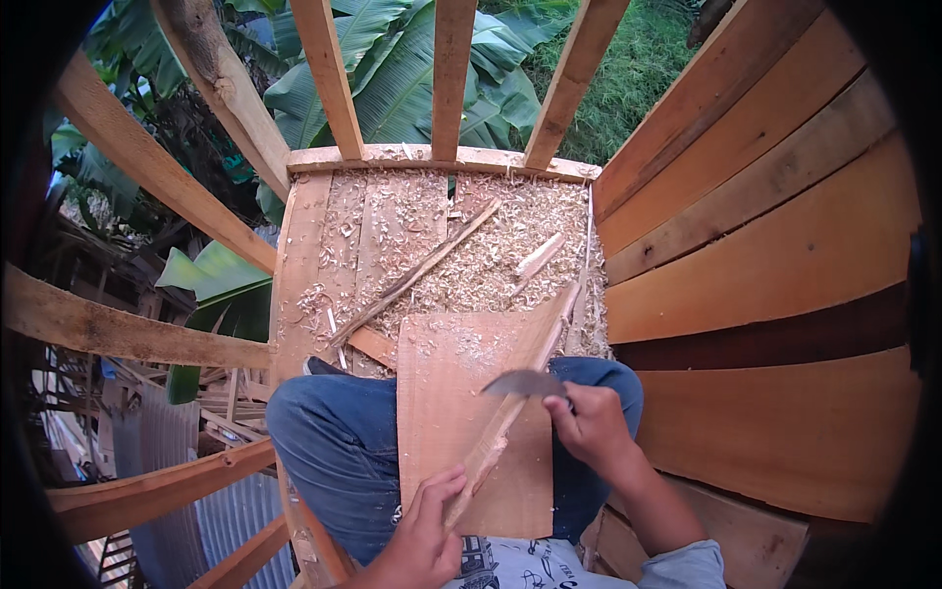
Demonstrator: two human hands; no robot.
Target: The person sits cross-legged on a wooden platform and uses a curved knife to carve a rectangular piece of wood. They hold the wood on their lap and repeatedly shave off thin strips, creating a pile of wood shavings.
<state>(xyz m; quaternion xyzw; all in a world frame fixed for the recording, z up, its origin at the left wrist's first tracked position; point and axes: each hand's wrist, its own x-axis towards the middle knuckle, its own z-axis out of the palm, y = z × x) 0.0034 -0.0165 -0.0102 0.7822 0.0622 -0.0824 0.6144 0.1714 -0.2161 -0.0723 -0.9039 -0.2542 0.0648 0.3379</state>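
Note:
My left hand (427, 535) is closed around the near end of a long, rough-edged strip of wood (486, 456). The strip slants away to the right over a flat wooden board (446, 422) that lies across my lap. In my right hand (594, 427) is a knife with a broad, curved dark blade (525, 384); my fingers hide most of its handle. The blade crosses the strip near its middle, pointing left. Whether its edge is biting into the wood cannot be made out.
Shavings (491, 236) cover the plank floor ahead. A thin dark-edged stick (422, 267) and a short offcut (540, 255) lie among them. Wooden railing bars (448, 88) stand ahead and on the left, with banana leaves beyond. A plank wall (765, 265) rises on the right.

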